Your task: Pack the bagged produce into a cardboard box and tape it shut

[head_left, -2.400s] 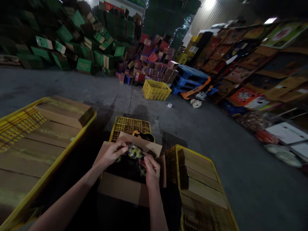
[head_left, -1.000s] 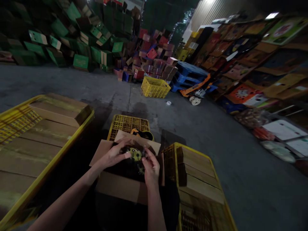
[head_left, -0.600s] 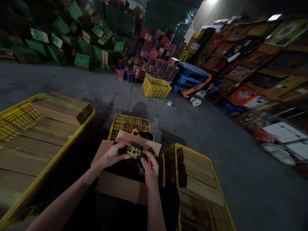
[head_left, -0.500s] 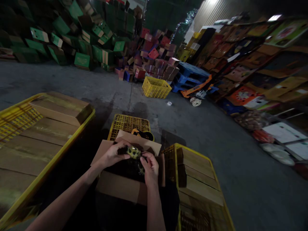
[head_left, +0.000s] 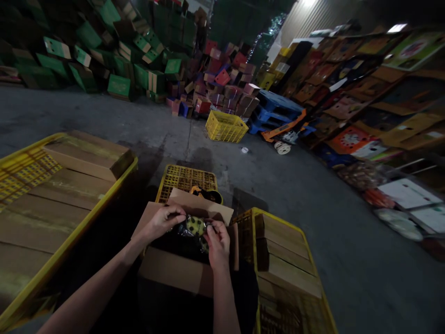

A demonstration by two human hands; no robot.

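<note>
Both my hands work over an open cardboard box (head_left: 174,269) in front of me. My left hand (head_left: 162,222) and my right hand (head_left: 217,243) are closed, pinching a small yellow-green spotted item in clear wrapping (head_left: 194,226) between them, held just above the dark inside of the box. What the item is I cannot make out. Behind the box's raised back flap lies a yellow and black tape dispenser (head_left: 207,195) on a yellow crate (head_left: 181,178).
A yellow crate (head_left: 306,260) stacked with flat cardboard stands at my right, a bigger one (head_left: 21,171) at my left. Further off on the concrete floor are a yellow basket (head_left: 225,126), blue pallets (head_left: 276,106), and piles of green, red and brown cartons along the walls.
My hands stay over the box and keep handling the wrapped item; it has turned and shifted slightly between my fingers. The view has barely moved.
</note>
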